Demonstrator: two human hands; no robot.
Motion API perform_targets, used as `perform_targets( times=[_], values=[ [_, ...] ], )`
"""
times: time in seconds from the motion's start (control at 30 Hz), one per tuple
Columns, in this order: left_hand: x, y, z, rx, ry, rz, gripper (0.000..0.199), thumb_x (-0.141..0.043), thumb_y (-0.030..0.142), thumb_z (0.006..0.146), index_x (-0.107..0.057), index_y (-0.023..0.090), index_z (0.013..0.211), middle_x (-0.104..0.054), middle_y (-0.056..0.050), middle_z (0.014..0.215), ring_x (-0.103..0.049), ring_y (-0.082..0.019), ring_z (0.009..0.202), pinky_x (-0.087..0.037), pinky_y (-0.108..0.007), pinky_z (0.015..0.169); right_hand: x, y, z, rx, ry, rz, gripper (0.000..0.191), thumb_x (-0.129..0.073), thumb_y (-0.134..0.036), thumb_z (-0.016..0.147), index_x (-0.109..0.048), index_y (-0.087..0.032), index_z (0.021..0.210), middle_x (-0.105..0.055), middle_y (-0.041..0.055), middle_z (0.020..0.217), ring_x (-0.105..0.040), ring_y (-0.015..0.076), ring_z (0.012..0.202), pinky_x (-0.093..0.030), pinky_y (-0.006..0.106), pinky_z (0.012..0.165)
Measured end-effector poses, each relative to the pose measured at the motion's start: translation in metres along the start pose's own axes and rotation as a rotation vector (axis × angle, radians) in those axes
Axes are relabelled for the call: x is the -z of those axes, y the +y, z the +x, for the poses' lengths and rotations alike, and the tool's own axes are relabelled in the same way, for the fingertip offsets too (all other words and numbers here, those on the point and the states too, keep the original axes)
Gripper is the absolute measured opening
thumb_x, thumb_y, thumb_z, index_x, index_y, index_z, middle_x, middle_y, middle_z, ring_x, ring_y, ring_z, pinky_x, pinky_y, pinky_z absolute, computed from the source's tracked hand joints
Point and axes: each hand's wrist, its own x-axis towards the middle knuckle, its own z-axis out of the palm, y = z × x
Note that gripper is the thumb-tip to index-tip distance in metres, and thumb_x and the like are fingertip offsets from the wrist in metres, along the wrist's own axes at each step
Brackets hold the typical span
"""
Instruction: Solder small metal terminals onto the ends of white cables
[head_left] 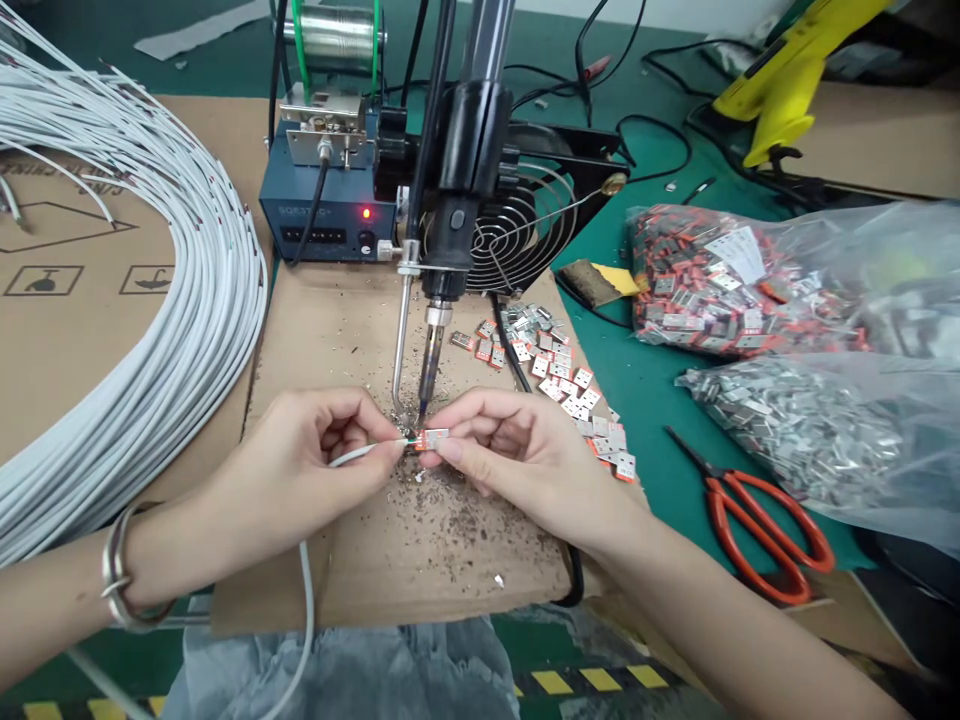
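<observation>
My left hand (337, 445) pinches the end of a white cable (307, 590), whose length drops down over the cardboard's front edge. Between thumb and fingers of my right hand (510, 440) is a small USB connector (435, 438) with a silver shell and orange base. The cable's thin wires meet the connector's rear end. Just above that joint is the tip of a mounted soldering iron (429, 360), with a thin metal feed tube (403, 340) beside it. Whether the tip touches the wires I cannot tell.
Loose USB connectors (559, 365) lie right of the iron. A large bundle of white cables (217, 300) curves along the left. Behind stand a blue solder feeder (322, 200), a solder spool (337, 35) and a fan (495, 225). Connector bags (750, 270) and orange-handled scissors (765, 530) lie right.
</observation>
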Motion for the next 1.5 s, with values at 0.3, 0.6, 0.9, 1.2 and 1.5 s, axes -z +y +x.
perform_targets(
  times=[0.3, 0.6, 0.9, 1.2, 1.5],
  values=[
    [0.001, -0.002, 0.003, 0.011, -0.014, 0.005, 0.011, -0.059, 0.019, 0.074, -0.065, 0.013, 0.066, -0.047, 0.006, 0.049, -0.036, -0.005, 0.046, -0.029, -0.012, 0.041, 0.0, -0.001, -0.001, 0.0, 0.011, 0.022, 0.007, -0.067, -0.015, 0.075, -0.063, -0.014, 0.08, -0.071, 0.0026, 0.07, -0.064, 0.0075, 0.061, -0.045, 0.014, 0.05],
    [0.003, -0.005, 0.004, 0.142, -0.115, -0.012, 0.013, -0.06, 0.025, 0.073, -0.063, 0.013, 0.07, -0.04, 0.007, 0.047, -0.033, -0.006, 0.042, -0.024, -0.016, 0.038, 0.0, 0.001, 0.0, -0.044, -0.009, -0.098, 0.016, -0.071, -0.021, 0.072, -0.063, -0.012, 0.081, -0.069, 0.0048, 0.07, -0.061, 0.0089, 0.06, -0.043, 0.018, 0.052],
    [-0.015, 0.006, -0.042, 0.021, -0.179, 0.148, 0.02, -0.051, 0.031, 0.084, -0.063, 0.018, 0.078, -0.053, 0.002, 0.058, -0.042, -0.01, 0.052, -0.031, -0.02, 0.047, -0.012, -0.011, -0.051, 0.081, 0.011, -0.271, 0.017, -0.063, -0.028, 0.079, -0.064, -0.011, 0.083, -0.061, 0.0045, 0.062, -0.046, 0.0089, 0.05, -0.033, 0.02, 0.045],
    [-0.037, -0.001, -0.092, -0.035, -0.223, 0.098, 0.019, -0.054, 0.033, 0.087, -0.065, 0.02, 0.081, -0.061, -0.001, 0.072, -0.055, -0.013, 0.066, -0.041, -0.021, 0.059, -0.026, -0.001, -0.09, 0.129, -0.084, -0.19, 0.01, -0.058, -0.02, 0.081, -0.062, -0.011, 0.085, -0.061, 0.0044, 0.065, -0.049, 0.0094, 0.053, -0.036, 0.021, 0.048],
    [-0.056, -0.011, -0.106, -0.026, -0.177, -0.221, 0.016, -0.063, 0.028, 0.081, -0.064, 0.016, 0.071, -0.06, 0.0, 0.063, -0.051, -0.011, 0.057, -0.04, -0.021, 0.054, -0.032, 0.009, -0.101, 0.141, -0.159, 0.097, 0.004, -0.063, -0.014, 0.08, -0.061, -0.012, 0.082, -0.063, 0.0022, 0.066, -0.059, 0.0075, 0.059, -0.045, 0.017, 0.055]
  ],
)
